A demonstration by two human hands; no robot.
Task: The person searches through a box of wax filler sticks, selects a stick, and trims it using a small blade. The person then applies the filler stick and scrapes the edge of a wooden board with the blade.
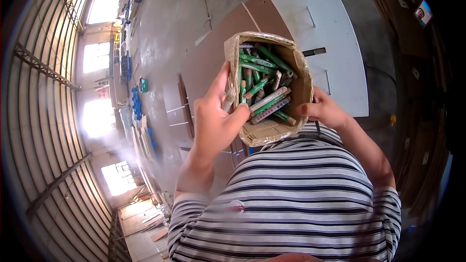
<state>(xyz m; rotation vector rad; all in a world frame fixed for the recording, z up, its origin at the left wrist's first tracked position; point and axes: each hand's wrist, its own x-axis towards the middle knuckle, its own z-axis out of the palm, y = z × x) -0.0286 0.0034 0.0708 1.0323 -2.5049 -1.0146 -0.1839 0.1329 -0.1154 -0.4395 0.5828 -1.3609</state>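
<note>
Pinching a carton (pixel 304 77), left grip (pixel 213 116) and right grip (pixel 327 110) above a brown panel (pixel 269 17), grey floor (pixel 170 24), bright windows (pixel 97 58)

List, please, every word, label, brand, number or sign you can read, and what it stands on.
None can be read clearly.
Green sticks in the cardboard box: print too small.
White label on one stick: red and dark print, too small.
Red-and-white mark over the striped shirt: too blurred.
White tags at far right: too small.
</note>
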